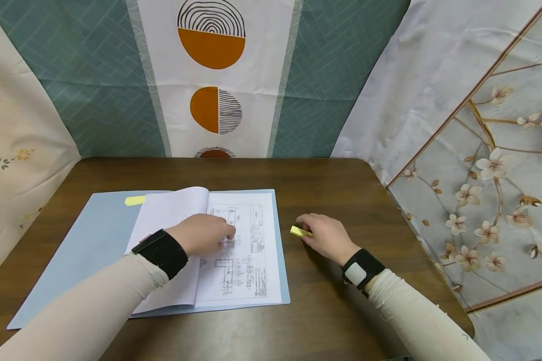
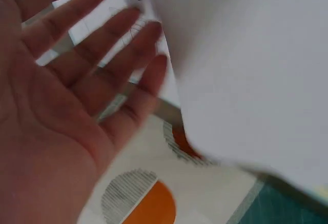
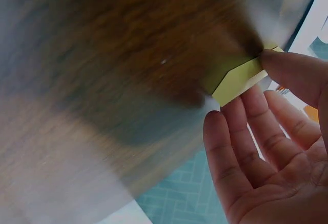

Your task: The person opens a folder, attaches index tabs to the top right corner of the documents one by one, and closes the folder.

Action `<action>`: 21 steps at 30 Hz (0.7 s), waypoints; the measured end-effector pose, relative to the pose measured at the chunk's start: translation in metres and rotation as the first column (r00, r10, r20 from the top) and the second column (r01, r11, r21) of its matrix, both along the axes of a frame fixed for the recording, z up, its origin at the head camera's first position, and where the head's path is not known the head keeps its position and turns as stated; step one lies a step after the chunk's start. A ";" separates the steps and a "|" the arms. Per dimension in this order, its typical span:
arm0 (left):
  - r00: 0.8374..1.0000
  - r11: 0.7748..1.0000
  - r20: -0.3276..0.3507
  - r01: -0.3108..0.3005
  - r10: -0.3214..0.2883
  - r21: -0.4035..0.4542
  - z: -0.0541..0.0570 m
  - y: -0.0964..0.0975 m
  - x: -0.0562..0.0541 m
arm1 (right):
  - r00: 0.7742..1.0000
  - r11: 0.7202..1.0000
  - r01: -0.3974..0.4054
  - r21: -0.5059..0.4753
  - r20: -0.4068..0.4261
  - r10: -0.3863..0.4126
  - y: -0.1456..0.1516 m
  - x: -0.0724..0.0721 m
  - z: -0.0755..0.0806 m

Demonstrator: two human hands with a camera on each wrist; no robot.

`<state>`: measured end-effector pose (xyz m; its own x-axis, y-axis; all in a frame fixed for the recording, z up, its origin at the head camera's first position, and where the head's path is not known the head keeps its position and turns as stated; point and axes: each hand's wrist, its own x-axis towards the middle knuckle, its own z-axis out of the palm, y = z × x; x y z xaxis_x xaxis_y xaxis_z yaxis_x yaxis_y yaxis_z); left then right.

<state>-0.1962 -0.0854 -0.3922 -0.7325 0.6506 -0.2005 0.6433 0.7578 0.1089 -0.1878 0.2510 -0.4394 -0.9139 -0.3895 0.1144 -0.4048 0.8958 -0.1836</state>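
A blue folder point(image 1: 90, 240) lies spread on the table with white sheets in it. Over its right half my left hand point(image 1: 200, 234) reaches across a lifted white page point(image 1: 173, 210), which curves up toward the left. In the left wrist view the fingers point(image 2: 115, 75) are spread and nearly straight, right beside the page's edge. Technical line drawings cover the sheet point(image 1: 271, 250) below. To the right of the folder, my right hand point(image 1: 328, 235) pinches a small yellow sticky-note pad point(image 3: 241, 80) between thumb and fingers, close over the wood.
A yellow sticky tab point(image 1: 134, 200) juts from the turned page's upper left edge. The brown wooden table point(image 1: 325, 185) meets a patterned curtain point(image 1: 339, 65) at the back. Floral fabric point(image 1: 488, 210) hangs along the right side, and cream cloth point(image 1: 18, 130) along the left.
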 end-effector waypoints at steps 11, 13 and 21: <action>0.995 0.991 0.097 -0.015 0.002 0.132 -0.010 0.027 -0.003 | 0.999 0.986 0.008 -0.165 0.036 -0.002 -0.010 0.000 0.003; 0.995 0.990 0.096 -0.006 -0.008 0.142 -0.010 0.028 -0.001 | 0.999 0.976 0.010 -0.219 0.053 0.002 -0.013 -0.001 0.004; 0.999 0.961 -0.049 -0.009 0.023 0.277 -0.022 0.026 0.004 | 0.989 0.902 0.014 -0.431 0.141 0.052 -0.034 -0.002 0.004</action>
